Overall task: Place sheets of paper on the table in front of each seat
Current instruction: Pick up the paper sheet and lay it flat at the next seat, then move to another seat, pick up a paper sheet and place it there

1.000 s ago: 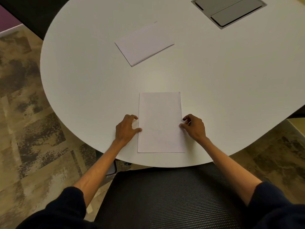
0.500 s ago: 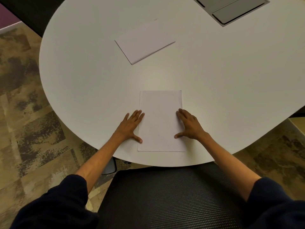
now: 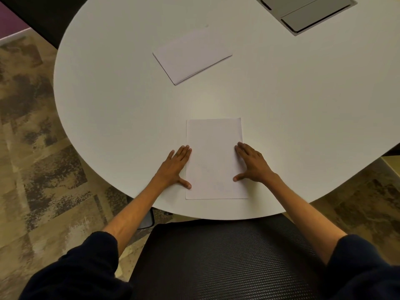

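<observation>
Hands (image 3: 176, 167) flat, one sheet (image 3: 214, 156), one stack (image 3: 191, 56)

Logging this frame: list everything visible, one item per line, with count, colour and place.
table: 1, white, rounded end, fills the upper middle of the view
sheet of paper: 1, white, flat at the near table edge, in front of the chair
stack of paper: 1, white, farther in on the table, angled
cable hatch: 1, grey, set in the tabletop, top right
chair: 1, black mesh, below the near table edge
carpet: brown and beige pattern, left and right of the table
sleeves: 2, dark, bottom corners
left hand: flat at the sheet's left edge
right hand: flat at the sheet's right edge
</observation>
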`<state>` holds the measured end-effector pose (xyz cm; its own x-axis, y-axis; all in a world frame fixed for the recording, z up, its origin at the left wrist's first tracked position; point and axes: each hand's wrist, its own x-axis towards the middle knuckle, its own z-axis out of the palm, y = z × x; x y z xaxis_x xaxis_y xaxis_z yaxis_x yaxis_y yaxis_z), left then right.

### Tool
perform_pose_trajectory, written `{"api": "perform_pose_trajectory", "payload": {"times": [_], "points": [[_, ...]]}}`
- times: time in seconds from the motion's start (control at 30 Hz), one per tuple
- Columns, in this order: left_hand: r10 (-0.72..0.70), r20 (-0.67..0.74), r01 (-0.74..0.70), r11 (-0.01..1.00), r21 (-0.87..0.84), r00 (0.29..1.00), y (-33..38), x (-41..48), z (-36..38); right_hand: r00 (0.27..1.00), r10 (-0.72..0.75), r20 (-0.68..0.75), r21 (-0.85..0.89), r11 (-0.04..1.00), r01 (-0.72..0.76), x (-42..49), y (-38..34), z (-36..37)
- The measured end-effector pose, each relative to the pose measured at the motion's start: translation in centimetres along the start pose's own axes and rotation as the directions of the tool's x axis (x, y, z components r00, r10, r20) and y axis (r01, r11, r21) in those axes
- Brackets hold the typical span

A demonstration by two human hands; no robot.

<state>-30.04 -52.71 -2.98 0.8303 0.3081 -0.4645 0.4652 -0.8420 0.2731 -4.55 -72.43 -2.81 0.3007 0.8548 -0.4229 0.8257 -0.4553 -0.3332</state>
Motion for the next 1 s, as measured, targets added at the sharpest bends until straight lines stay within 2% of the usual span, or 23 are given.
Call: {"api": "perform_pose_trajectory", "payload": {"times": [0.17,0.27,0.53,0.7,0.87,1.0], "points": [[-0.016,-0.005,0.016,1.0,0.003,1.0,0.4,-0.1,0.0,1.0,0.0,0.001,0.019,1.0,0.0,0.1,-0.1,0.1],[-0.015,-0.017,0.014,0.998,-0.055,1.0,0.6,-0.4,-0.2,1.0,-0.008,-0.011,0.052,0.999,0.008,-0.2,-0.4,0.0],[-0.05,-0.189,0.039,0.997,-0.059,0.981,2.2,-2.3,-2.8,0.989,-0.011,-0.149,0.091,0.996,0.025,-2.1,-2.3,-1.5],[-0.14,-0.361,0.121,0.99,-0.073,0.922,3.9,-3.9,-5.2,0.956,0.03,-0.292,0.121,0.993,0.006,-3.6,-4.0,-4.0],[-0.165,-0.458,0.153,0.986,-0.063,0.874,4.7,-6.3,-7.5,0.892,0.01,-0.452,0.116,0.992,0.047,-4.2,-5.7,-7.5],[-0.237,-0.566,0.217,0.971,-0.104,0.79,4.8,-8.8,-9.3,0.826,-0.013,-0.563,0.098,0.992,0.083,-4.4,-8.3,-10.3]]}}
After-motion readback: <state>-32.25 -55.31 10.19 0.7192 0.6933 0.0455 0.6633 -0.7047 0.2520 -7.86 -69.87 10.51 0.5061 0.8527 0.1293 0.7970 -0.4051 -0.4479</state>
